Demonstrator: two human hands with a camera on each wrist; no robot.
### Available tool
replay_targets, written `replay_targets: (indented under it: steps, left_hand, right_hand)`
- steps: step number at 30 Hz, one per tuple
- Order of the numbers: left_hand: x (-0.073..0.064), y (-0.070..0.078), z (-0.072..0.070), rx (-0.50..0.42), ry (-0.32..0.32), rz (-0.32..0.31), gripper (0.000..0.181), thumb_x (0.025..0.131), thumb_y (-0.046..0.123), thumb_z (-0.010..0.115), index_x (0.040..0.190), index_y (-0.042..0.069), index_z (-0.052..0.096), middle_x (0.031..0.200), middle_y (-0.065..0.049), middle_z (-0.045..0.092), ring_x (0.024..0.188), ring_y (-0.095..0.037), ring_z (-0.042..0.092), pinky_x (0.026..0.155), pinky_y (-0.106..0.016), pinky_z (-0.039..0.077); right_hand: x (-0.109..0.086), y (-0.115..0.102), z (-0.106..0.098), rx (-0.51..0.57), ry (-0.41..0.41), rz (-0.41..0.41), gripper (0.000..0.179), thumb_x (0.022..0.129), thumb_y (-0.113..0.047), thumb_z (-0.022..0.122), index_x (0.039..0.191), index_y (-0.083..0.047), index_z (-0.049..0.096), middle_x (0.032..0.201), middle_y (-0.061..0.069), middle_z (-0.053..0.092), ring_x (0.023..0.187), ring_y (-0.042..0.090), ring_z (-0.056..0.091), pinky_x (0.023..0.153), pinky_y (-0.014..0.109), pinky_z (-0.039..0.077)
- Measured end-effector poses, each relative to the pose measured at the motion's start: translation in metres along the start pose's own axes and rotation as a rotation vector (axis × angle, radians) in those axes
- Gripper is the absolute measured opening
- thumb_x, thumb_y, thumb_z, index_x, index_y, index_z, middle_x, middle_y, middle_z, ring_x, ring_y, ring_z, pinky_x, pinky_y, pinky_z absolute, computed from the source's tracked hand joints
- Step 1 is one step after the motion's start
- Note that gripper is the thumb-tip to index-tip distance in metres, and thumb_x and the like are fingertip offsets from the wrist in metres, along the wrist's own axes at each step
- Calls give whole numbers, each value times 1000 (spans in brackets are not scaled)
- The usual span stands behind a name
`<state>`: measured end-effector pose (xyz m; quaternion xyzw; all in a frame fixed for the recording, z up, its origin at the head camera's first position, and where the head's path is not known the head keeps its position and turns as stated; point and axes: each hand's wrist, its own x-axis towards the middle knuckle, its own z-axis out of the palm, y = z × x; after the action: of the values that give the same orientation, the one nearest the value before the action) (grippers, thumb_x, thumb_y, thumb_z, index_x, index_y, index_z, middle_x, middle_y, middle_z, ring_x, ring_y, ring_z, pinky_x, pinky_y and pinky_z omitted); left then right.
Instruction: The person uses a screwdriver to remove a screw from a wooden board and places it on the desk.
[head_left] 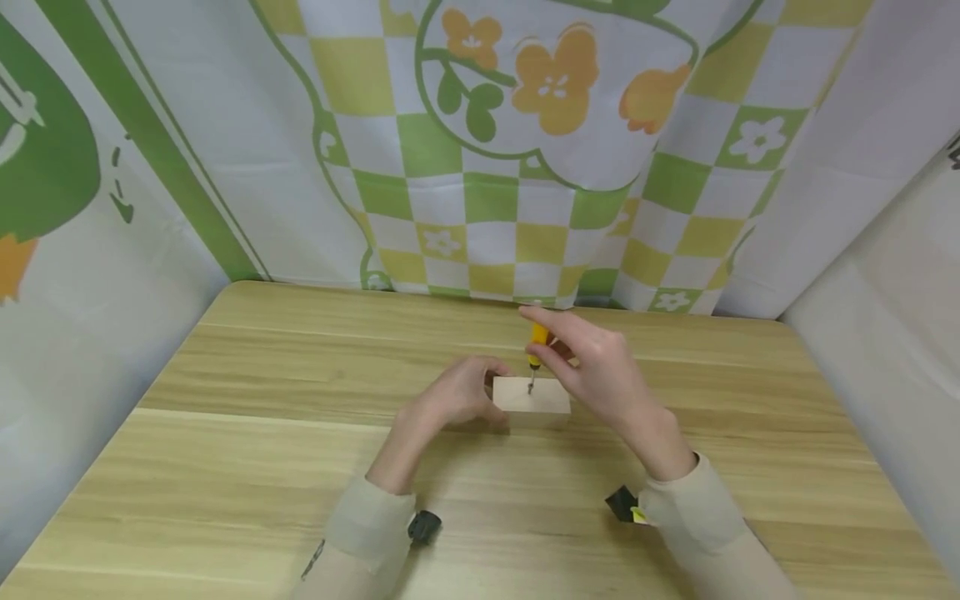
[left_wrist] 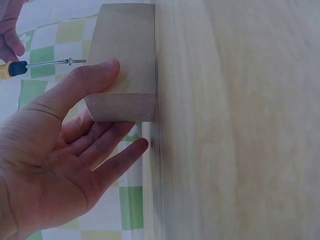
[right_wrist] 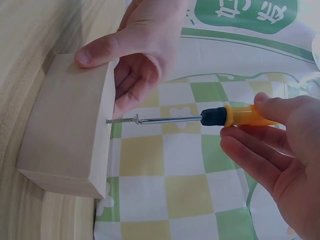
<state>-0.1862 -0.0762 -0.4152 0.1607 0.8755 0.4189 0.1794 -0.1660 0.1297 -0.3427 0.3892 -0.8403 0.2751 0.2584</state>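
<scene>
A pale wooden block (head_left: 531, 395) rests on the table, and my left hand (head_left: 463, 392) grips its left end between thumb and fingers. From the block's top face a screw (right_wrist: 122, 120) stands upright, much of its thread showing. My right hand (head_left: 600, 362) holds a yellow-handled screwdriver (right_wrist: 240, 115) by its handle, above the block. In the right wrist view the shaft's tip meets the screw head. The left wrist view shows the left thumb (left_wrist: 100, 77) on the block's near side, with the other fingers at its end and far side, partly hidden.
The wood-grain table (head_left: 262, 467) spreads around the block. Behind it hangs a checked, flowered curtain (head_left: 491, 200), with white cloth (head_left: 892, 333) along the sides. A small black device (head_left: 425, 527) sits at the left cuff, another black piece (head_left: 622, 503) at the right cuff.
</scene>
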Motion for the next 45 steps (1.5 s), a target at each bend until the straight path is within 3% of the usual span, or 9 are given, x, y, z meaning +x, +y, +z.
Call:
replay_targets:
  steps: [9, 16, 22, 28, 32, 38, 45]
  left_hand:
    - [0, 1, -1, -4, -8, 0, 47, 67, 7, 89, 109, 11, 68, 98, 1, 69, 89, -14, 62, 81, -30, 52]
    - [-1, 3, -2, -11, 0, -17, 51, 67, 7, 89, 113, 10, 67, 99, 1, 69, 89, -14, 62, 81, -31, 52]
    - [-2, 4, -3, -4, 4, -14, 50, 67, 8, 89, 111, 11, 68, 98, 1, 69, 88, -15, 61, 80, -30, 51]
    - [0, 3, -2, 12, 0, -8, 47, 67, 8, 89, 109, 11, 68, 96, 2, 68, 88, -15, 60, 80, -31, 51]
    - [1, 2, -2, 10, -2, -8, 50, 66, 8, 90, 111, 10, 68, 98, 1, 68, 89, -15, 61, 82, -31, 51]
    - [-1, 2, -2, 9, 8, -2, 52, 66, 8, 89, 113, 10, 68, 98, 2, 69, 88, -14, 61, 81, -31, 52]
    - [-1, 1, -1, 21, 2, 2, 54, 68, 9, 89, 117, 10, 67, 101, 2, 69, 91, -14, 62, 85, -32, 52]
  right_hand:
    - [0, 1, -3, 58, -43, 3, 45, 88, -8, 74, 131, -10, 63, 100, 5, 74, 74, 11, 71, 66, 23, 57]
    - [1, -1, -2, 47, -5, 29, 43, 86, -7, 76, 127, -7, 65, 93, 6, 73, 73, 13, 70, 64, 23, 57]
    - [1, -3, 1, 64, 38, -6, 41, 84, -4, 77, 124, -5, 66, 92, 7, 72, 71, 13, 70, 63, 21, 57]
    - [-1, -2, 2, 97, 10, -42, 38, 84, -4, 77, 121, -7, 69, 96, 6, 74, 72, 11, 69, 65, 21, 57]
    - [-1, -1, 1, 98, -4, -17, 40, 85, -5, 76, 124, -7, 67, 101, 7, 74, 73, 11, 70, 66, 21, 57]
    - [1, -2, 2, 111, 0, 51, 42, 87, -6, 74, 128, -8, 65, 94, 5, 73, 73, 12, 70, 66, 21, 57]
    - [3, -5, 8, 168, 73, 89, 35, 87, -6, 74, 122, -7, 68, 93, 7, 74, 69, 14, 68, 66, 24, 58]
